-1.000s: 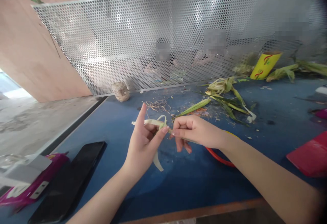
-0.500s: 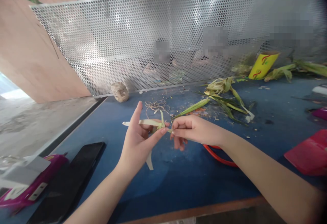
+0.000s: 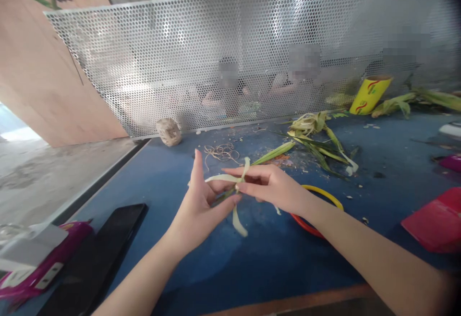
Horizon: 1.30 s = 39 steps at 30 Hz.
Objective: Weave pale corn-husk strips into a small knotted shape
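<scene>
Pale green strips of corn husk (image 3: 238, 220) cross at a small knot between my two hands, above the blue table. My left hand (image 3: 201, 200) pinches the husk strips with thumb and fingers, while its index finger points up. From the other side my right hand (image 3: 268, 186) grips the strips close to the knot with its fingertips. One strip end stands upward, another hangs below the hands. The exact shape of the knot is partly hidden by the fingers. Behind the hands lies a loose tangle of thin string (image 3: 221, 151).
Corn husks (image 3: 313, 131) lie at the back right near a yellow cardboard tube (image 3: 370, 96). A black phone (image 3: 97, 253) and a purple glue gun-like device (image 3: 61, 249) are on the left. A red container (image 3: 434, 220) sits right. A perforated metal screen (image 3: 201, 61) borders the table.
The husk strips have turned between my hands, and one end now stands upright near my right fingers. My right hand has shifted its grip from the tail onto the crossing.
</scene>
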Each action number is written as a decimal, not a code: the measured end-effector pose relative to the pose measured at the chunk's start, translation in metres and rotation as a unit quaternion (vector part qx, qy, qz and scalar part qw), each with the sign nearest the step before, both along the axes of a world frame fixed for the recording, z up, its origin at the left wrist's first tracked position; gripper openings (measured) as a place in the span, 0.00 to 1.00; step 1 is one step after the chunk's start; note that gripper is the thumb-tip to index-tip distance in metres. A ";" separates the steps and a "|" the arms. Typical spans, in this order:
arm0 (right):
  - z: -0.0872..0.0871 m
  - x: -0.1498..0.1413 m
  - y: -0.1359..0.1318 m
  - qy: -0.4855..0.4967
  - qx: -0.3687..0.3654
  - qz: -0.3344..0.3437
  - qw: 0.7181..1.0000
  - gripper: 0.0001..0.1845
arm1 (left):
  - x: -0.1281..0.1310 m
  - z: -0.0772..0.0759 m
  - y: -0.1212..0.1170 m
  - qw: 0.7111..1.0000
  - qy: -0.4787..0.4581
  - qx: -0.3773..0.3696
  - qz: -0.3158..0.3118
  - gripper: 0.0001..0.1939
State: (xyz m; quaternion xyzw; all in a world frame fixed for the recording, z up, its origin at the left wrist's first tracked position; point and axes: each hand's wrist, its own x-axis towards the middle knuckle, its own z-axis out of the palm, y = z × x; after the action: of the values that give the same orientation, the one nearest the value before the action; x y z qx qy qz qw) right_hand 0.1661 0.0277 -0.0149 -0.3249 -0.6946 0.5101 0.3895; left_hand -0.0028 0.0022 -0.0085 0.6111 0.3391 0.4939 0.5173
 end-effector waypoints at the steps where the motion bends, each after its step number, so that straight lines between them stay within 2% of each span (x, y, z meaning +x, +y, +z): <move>1: 0.001 0.000 0.000 0.004 0.014 -0.024 1.000 0.18 | 0.000 0.000 0.001 1.000 -0.001 -0.006 0.021 0.54; 3: 0.001 -0.002 0.001 0.013 0.009 -0.051 0.999 0.15 | 0.000 0.002 0.002 0.996 -0.007 -0.012 0.084 0.51; 6: -0.002 -0.005 0.003 0.034 -0.052 -0.065 0.996 0.11 | 0.001 0.006 0.005 0.985 -0.024 -0.009 0.169 0.53; 9: -0.008 -0.008 0.006 0.078 -0.115 -0.037 0.990 0.10 | 0.001 0.008 0.007 0.976 -0.035 -0.024 0.213 0.54; 12: -0.012 -0.011 0.007 0.117 -0.145 0.001 0.983 0.09 | 0.000 0.007 0.009 0.976 -0.050 -0.022 0.209 0.54; 15: -0.013 -0.013 0.006 0.146 -0.145 0.011 0.979 0.10 | 0.002 0.006 0.009 0.977 -0.049 -0.014 0.205 0.53; 24: -0.008 -0.014 0.000 0.150 -0.171 0.026 0.973 0.12 | -0.004 0.014 0.010 0.978 -0.018 0.007 0.206 0.54; 28: -0.006 -0.013 0.001 0.170 -0.173 0.024 0.970 0.13 | -0.005 0.008 0.012 0.975 0.036 0.040 0.216 0.51; 30: -0.004 -0.013 0.001 0.184 -0.183 0.025 0.965 0.14 | -0.002 0.001 0.010 0.978 0.082 0.082 0.175 0.52; 31: -0.003 -0.013 0.000 0.184 -0.185 0.024 0.965 0.14 | 0.000 -0.002 0.008 0.976 0.093 0.106 0.165 0.54; 34: 0.000 -0.013 -0.001 0.155 -0.174 0.010 0.972 0.13 | 0.004 -0.009 0.003 0.963 0.124 0.138 0.194 0.58; 37: 0.002 -0.011 -0.002 0.118 -0.157 -0.003 0.981 0.13 | 0.005 -0.009 0.000 0.959 0.145 0.126 0.208 0.58; 39: 0.003 -0.009 -0.001 0.100 -0.147 -0.011 0.984 0.13 | 0.004 -0.006 0.000 0.965 0.145 0.101 0.192 0.58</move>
State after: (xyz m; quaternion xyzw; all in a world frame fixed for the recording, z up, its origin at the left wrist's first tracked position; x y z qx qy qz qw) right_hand 0.1566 0.0263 -0.0123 -0.3337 -0.5664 0.6320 0.4104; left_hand 0.0009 0.0024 -0.0148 0.6489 0.4699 0.5214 0.2935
